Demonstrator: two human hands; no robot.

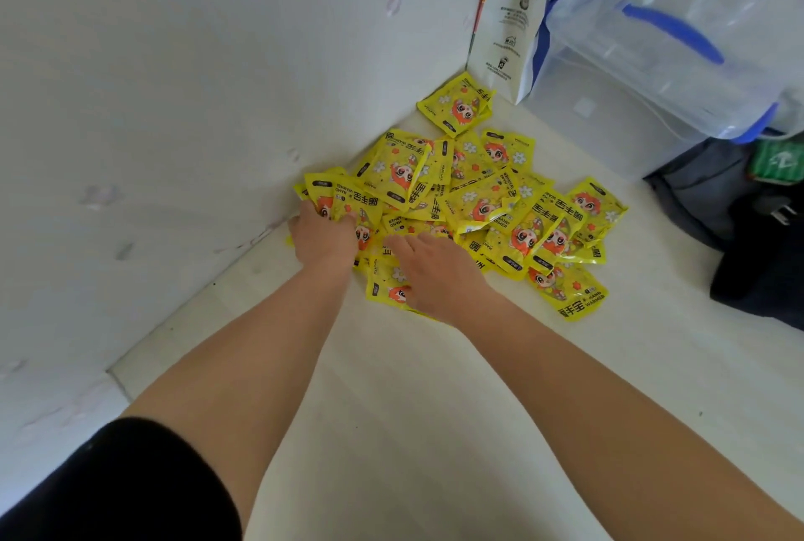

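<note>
Item: yellow hand-warmer packets [474,192], a loose overlapping heap printed with a red-haired cartoon figure. Location: on the white surface [435,410], pushed into the corner against the white wall [174,105]. One packet lies at the far tip of the heap, just beside the white paper bag [504,27].

Your left hand [324,238]: at the heap's left edge, next to the wall. Its fingers [346,219] are curled down over the nearest packets and grip them. How many it holds, you cannot tell.

Your right hand [435,275]: palm down on the near side of the heap, fingers fairly straight and close together, pointing toward the left hand. It rests on the packets and grips none. Packets show under it and on both sides.

Also present: clear plastic container [652,62] with blue handles, behind the heap to the right; black bag [761,244] at the right edge, well apart from the hands.
</note>
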